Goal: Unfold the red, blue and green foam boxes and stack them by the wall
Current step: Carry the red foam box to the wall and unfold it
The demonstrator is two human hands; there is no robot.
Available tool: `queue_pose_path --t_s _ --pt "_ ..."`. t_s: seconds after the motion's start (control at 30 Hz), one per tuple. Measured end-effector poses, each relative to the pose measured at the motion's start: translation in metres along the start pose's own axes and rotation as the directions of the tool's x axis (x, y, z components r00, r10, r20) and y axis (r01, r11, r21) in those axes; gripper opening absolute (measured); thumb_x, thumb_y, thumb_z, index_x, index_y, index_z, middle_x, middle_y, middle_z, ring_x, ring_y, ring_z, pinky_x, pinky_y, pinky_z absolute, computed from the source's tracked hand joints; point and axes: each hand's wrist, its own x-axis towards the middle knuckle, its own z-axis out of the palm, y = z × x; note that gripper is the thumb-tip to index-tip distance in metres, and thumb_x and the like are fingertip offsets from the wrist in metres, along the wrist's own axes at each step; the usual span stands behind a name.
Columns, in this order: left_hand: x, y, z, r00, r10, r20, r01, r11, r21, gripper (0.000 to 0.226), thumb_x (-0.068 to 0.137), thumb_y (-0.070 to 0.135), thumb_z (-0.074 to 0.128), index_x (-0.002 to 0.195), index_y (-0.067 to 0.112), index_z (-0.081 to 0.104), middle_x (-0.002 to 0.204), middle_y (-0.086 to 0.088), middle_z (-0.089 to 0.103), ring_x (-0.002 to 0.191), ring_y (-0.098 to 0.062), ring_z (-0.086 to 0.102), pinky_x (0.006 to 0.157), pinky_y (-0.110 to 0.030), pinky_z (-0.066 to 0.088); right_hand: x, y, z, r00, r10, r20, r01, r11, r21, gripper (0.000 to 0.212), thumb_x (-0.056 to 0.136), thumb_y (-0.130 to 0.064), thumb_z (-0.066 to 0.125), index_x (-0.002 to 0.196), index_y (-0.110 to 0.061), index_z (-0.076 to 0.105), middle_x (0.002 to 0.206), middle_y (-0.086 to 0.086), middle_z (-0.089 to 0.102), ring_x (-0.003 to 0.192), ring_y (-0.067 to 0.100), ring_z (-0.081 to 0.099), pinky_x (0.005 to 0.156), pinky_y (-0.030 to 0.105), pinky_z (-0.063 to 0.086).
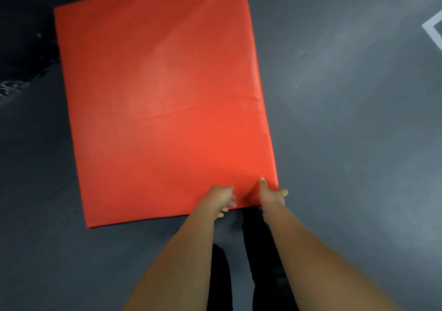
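Red foam box (pixel 165 100) folded flat, lying on dark grey floor (pixel 346 119), filling centre of view, near edge close to feet. Both hands at near-right corner. Left hand (pixel 223 199) curled over near edge, fingers wrapped under, thumb side on top; closed on the panel edge. Right hand (pixel 271 192) just beside it at the corner itself, thumb (pixel 262 181) pressed on top face, fingers (pixel 283 193) round the right edge; also closed on the panel. Hands near each other, not touching.

Step in hand, by judgement: lifting top panel to open the fold. Advice: spread hands wider along near edge (both bunched at one corner likely to twist the panel). Lift straight up and away, keep far edge planted as hinge. Cover looks slick and wrinkled near the grip, so pinch foam, not just skin. Risk: whole slab sliding on floor instead of opening.

Blue and green boxes not in view. Wall not clearly identifiable; dark zone at far left, white floor marking (pixel 430 30) far right.
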Motion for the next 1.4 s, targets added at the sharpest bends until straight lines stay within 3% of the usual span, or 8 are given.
queue_pose_path --t_s 0.13,0.27,0.5,0.73,0.9,1.07,1.23,1.4 --pt "0.01 -0.015 0.019 0.998 0.0 -0.058 -0.001 1.0 -0.022 0.039 0.106 0.041 0.042 0.105 0.007 0.062 0.082 -0.006 0.055 0.068 -0.014 0.043 0.066 -0.028 0.038 0.012 0.013 0.009 0.997 -0.081 -0.013 0.082 0.984 0.16 0.074 0.081 -0.06 0.07 0.139 -0.023 0.042 0.134 0.016 0.058 0.107 0.035 0.063 0.098 0.048 0.053" --pt "0.023 -0.02 0.024 0.994 0.03 -0.108 -0.043 0.991 -0.127 0.052 0.103 0.042 0.048 0.108 -0.005 0.071 0.087 -0.011 0.063 0.068 -0.012 0.048 0.06 -0.026 0.034 0.007 0.009 0.007 0.99 -0.125 -0.068 0.13 0.988 0.082 0.064 0.089 -0.057 0.065 0.136 -0.019 0.046 0.133 0.02 0.053 0.09 0.032 0.057 0.087 0.037 0.049" --pt "0.015 0.04 0.023 0.977 0.149 -0.15 -0.181 0.955 -0.236 0.038 0.101 0.034 0.055 0.108 0.002 0.074 0.091 -0.007 0.067 0.084 -0.019 0.06 0.077 -0.026 0.041 0.012 -0.075 -0.006 0.948 -0.298 -0.113 0.292 0.954 -0.061 0.067 0.092 -0.058 0.059 0.139 -0.015 0.039 0.138 0.027 0.037 0.096 0.042 0.059 0.097 0.048 0.051" --pt "0.016 0.107 -0.005 0.923 0.222 -0.316 -0.31 0.913 -0.265 0.038 0.098 0.035 0.058 0.108 0.002 0.074 0.104 -0.015 0.072 0.098 -0.029 0.065 0.09 -0.036 0.048 0.011 -0.166 0.008 0.888 -0.46 0.019 0.455 0.871 -0.183 0.073 0.092 -0.043 0.065 0.151 -0.019 0.028 0.145 0.026 0.03 0.112 0.045 0.059 0.099 0.039 0.047" --pt "0.014 0.102 -0.007 0.938 0.234 -0.254 -0.31 0.894 -0.323 0.023 0.1 0.034 0.058 0.089 0.016 0.067 0.106 -0.009 0.065 0.098 -0.022 0.057 0.09 -0.034 0.044 0.005 -0.168 0.001 0.886 -0.451 0.112 0.461 0.828 -0.32 0.086 0.088 -0.031 0.069 0.155 -0.025 0.016 0.147 0.024 0.03 0.118 0.041 0.057 0.1 0.037 0.047" --pt "0.016 0.087 -0.027 0.99 0.062 -0.126 -0.121 0.826 -0.551 0.051 0.101 0.04 0.053 0.144 0.013 0.049 0.143 -0.007 0.053 0.132 -0.027 0.048 0.109 -0.04 0.04 -0.01 -0.165 -0.006 0.896 -0.415 0.156 0.443 0.821 -0.361 0.096 0.075 -0.034 0.061 0.157 -0.034 0.011 0.148 0.025 0.039 0.124 0.041 0.055 0.107 0.046 0.048" --pt "0.041 0.063 -0.056 0.97 -0.171 -0.172 -0.017 0.66 -0.751 0.028 0.097 0.031 0.057 0.116 0.012 0.048 0.088 -0.003 0.046 0.082 -0.024 0.044 0.083 -0.041 0.043 0.074 -0.154 0.015 0.916 -0.397 0.056 0.399 0.888 -0.23 0.127 0.045 -0.064 0.075 0.149 -0.04 0.006 0.144 0.015 0.049 0.123 0.039 0.057 0.096 0.057 0.054" --pt "0.06 0.051 -0.055 0.929 -0.145 -0.341 -0.108 0.775 -0.622 0.052 0.091 0.027 0.067 0.13 0.003 0.042 0.116 -0.015 0.061 0.086 -0.028 0.057 0.08 -0.036 0.051 -0.009 -0.164 0.027 0.902 -0.426 -0.072 0.396 0.882 -0.254 0.117 0.054 -0.049 0.093 0.144 -0.028 0.021 0.141 0.028 0.033 0.093 0.039 0.057 0.086 0.055 0.059"
